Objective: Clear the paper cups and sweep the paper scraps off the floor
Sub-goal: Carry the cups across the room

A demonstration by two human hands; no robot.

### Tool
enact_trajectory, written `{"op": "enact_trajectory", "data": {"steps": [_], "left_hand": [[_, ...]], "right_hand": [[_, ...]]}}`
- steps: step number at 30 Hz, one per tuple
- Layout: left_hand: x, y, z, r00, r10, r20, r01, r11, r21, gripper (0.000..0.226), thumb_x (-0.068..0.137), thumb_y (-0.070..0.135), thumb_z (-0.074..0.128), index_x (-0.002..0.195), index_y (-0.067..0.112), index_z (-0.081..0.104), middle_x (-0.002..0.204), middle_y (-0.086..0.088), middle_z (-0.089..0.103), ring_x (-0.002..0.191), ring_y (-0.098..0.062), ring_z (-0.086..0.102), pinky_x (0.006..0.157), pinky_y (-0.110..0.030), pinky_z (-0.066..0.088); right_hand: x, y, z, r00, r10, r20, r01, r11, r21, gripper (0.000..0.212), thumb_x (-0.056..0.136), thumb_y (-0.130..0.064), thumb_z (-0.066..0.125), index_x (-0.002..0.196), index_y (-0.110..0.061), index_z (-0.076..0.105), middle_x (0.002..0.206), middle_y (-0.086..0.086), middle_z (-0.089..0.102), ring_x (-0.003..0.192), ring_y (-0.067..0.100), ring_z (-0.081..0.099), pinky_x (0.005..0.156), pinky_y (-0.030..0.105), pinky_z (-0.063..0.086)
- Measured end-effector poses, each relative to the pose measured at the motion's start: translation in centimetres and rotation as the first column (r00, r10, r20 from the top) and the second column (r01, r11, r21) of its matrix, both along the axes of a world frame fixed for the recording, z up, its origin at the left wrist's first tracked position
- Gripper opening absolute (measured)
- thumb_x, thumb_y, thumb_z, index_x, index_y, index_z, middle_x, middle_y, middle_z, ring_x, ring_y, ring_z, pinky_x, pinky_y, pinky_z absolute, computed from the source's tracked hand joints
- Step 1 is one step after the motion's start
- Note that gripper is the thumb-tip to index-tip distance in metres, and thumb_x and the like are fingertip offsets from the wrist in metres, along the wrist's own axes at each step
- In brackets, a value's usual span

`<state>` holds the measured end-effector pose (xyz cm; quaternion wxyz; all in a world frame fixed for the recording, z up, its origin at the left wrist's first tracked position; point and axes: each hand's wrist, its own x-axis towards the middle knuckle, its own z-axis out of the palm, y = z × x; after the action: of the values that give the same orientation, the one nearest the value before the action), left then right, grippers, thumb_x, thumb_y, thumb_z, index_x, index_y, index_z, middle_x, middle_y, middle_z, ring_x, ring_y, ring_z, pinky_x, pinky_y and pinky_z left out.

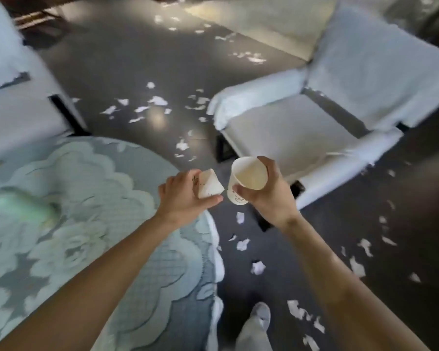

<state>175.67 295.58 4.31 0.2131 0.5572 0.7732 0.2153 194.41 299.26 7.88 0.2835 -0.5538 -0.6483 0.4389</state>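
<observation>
Paper-white, the crushed cup (209, 184) sits pinched in the left hand (185, 198) beside the open cup (249, 177) gripped by the right hand (271, 198); best hold the open mouth still and nest the crushed one in

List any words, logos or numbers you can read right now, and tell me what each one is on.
Nothing can be read.
Open cup in the right hand: dark printed mark low on its side, too blurred to read.
Squashed cup in the left hand: small dark marks, too blurred to read.
Paper scraps, tablecloth, white chair: no lettering visible.
</observation>
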Motion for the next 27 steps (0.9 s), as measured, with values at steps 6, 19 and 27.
{"op": "enact_trajectory", "data": {"steps": [6,19,27], "left_hand": [[15.3,8.3,-0.6,0.955,-0.297,-0.001,0.297,0.954,0.046,0.082,0.058,0.069,0.072,0.122,0.025,0.050,0.120,0.004,0.058,0.116,-0.023,0.049,0.094,-0.033,0.029],[52.7,24.6,2.3,0.702,-0.712,-0.036,0.712,0.698,0.072,0.077,0.067,0.062,0.072,0.129,0.025,0.045,0.126,0.004,0.050,0.120,-0.023,0.040,0.088,-0.031,0.021],[70.4,41.0,1.1,0.604,-0.795,-0.050,0.795,0.598,0.104,0.076,0.065,0.067,0.069,0.126,0.027,0.047,0.122,0.003,0.052,0.116,-0.023,0.042,0.092,-0.036,0.026]], "right_hand": [[16.3,2.0,-0.8,0.941,-0.337,-0.012,0.336,0.941,-0.036,0.074,0.077,-0.029,0.079,0.137,-0.025,0.036,0.111,-0.012,0.052,0.099,0.010,0.050,0.065,0.010,0.038],[50.8,9.0,1.2,0.680,-0.730,0.072,0.729,0.683,0.039,0.082,0.076,-0.027,0.079,0.143,-0.017,0.032,0.125,-0.004,0.047,0.105,0.010,0.045,0.090,0.024,0.041],[65.7,23.3,0.3,0.584,-0.809,0.062,0.806,0.587,0.073,0.082,0.077,-0.027,0.078,0.143,-0.018,0.031,0.120,-0.007,0.045,0.103,0.009,0.047,0.080,0.015,0.038]]}}
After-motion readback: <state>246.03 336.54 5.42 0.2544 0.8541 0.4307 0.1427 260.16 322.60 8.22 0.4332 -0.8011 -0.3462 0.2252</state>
